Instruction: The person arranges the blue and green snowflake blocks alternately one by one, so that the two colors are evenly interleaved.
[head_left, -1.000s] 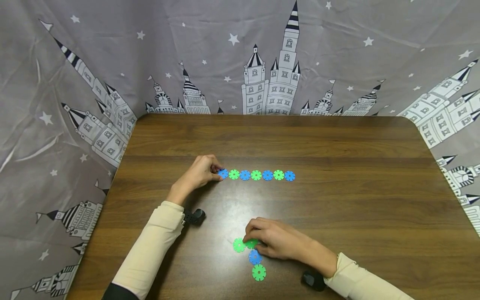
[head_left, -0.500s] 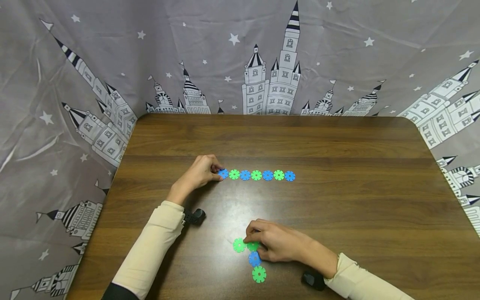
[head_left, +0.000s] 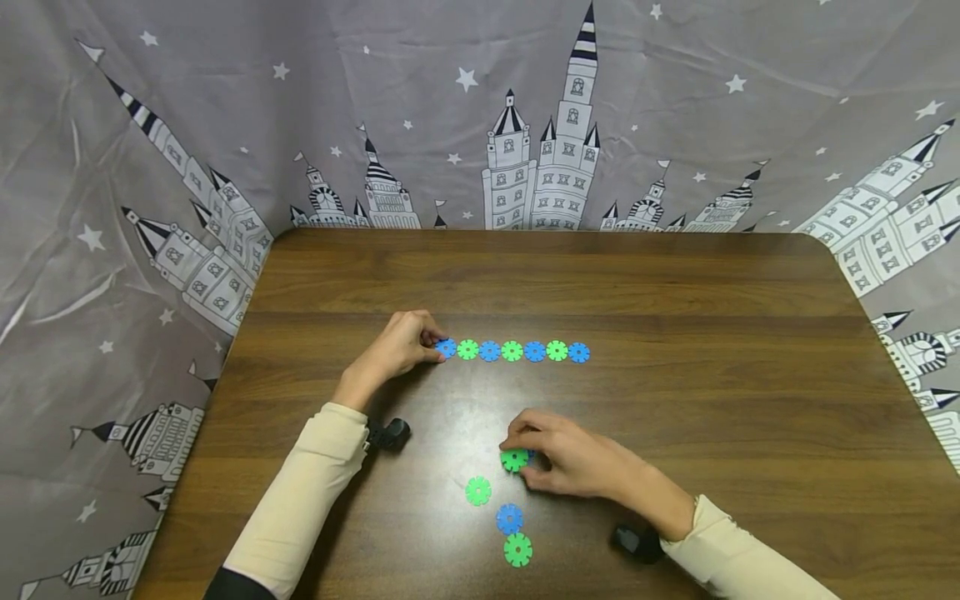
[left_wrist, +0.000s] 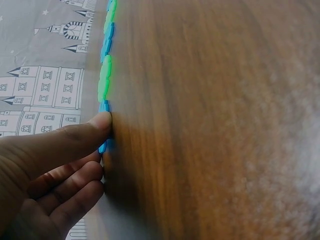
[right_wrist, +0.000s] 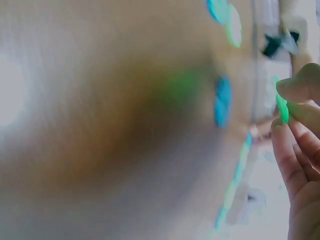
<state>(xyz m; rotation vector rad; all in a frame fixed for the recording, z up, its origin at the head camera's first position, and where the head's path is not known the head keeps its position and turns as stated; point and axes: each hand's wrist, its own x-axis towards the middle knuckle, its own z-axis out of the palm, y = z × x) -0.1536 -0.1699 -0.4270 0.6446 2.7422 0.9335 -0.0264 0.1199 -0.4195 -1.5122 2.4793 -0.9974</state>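
In the head view, a straight row of notched plastic discs (head_left: 512,351), alternately blue and green, lies across the middle of the table. My left hand (head_left: 401,342) pinches the blue disc (head_left: 446,348) at the row's left end between thumb and fingers; the left wrist view shows the thumb (left_wrist: 100,122) over it. Nearer the front, my right hand (head_left: 573,458) holds a green disc (head_left: 514,460) by its edge. The right wrist view shows that green disc (right_wrist: 282,102) raised between thumb and fingertips. A bit of blue (head_left: 531,457) shows behind it, mostly hidden.
Below the right hand lie a loose green disc (head_left: 478,491), a blue disc (head_left: 510,518) and another green disc (head_left: 518,550), the last two at each other's edge. The wooden table (head_left: 712,375) ends at a grey curtain (head_left: 420,75) printed with castles.
My right hand has picked the green disc up from the loose group and moved it away from the front edge, slightly right. The left hand has stayed on the row's end.
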